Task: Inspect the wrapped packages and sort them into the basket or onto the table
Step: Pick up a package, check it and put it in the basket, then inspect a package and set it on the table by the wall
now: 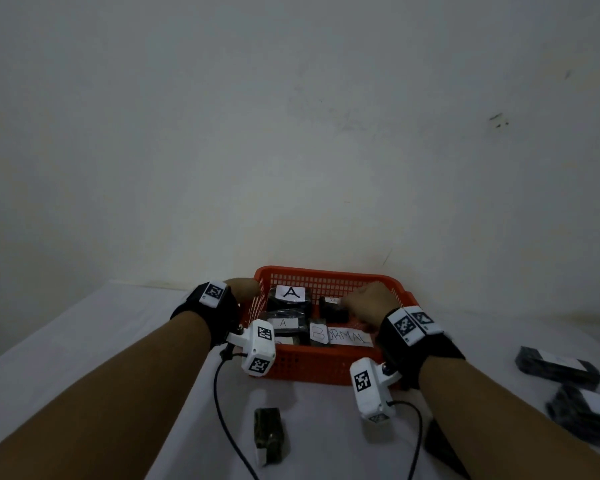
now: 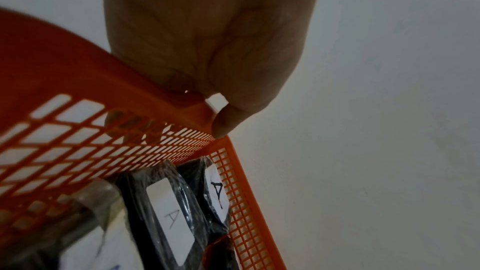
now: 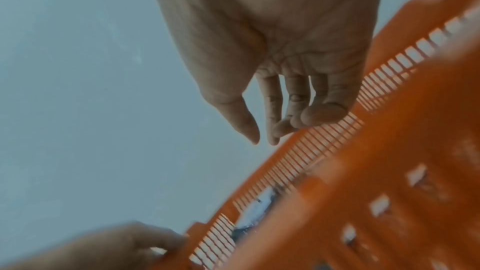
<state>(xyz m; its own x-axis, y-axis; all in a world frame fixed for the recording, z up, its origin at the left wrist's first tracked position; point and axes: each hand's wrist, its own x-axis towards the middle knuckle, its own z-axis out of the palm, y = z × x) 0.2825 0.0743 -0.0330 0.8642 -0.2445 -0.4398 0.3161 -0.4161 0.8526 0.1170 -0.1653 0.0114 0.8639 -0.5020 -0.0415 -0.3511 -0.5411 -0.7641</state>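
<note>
An orange mesh basket [image 1: 312,365] stands on the white table against the wall. Inside lie black wrapped packages: one labelled A [image 1: 290,296] at the back, another A [image 1: 284,323] in front of it, a B [image 1: 317,334], and a small one [image 1: 333,310]. My left hand [image 1: 245,287] grips the basket's left rim; the left wrist view shows its thumb [image 2: 221,126] inside the rim [image 2: 78,69] and fingers behind the mesh. My right hand [image 1: 352,301] hovers over the small package, its fingers [image 3: 275,126] loosely curled and holding nothing.
A paper label reading NORMAL [image 1: 349,337] lies along the basket's front inside wall. One wrapped package [image 1: 271,434] sits on the table in front of the basket, and two more [image 1: 556,367] [image 1: 586,410] lie at the right. Wrist-camera cables trail over the cloth.
</note>
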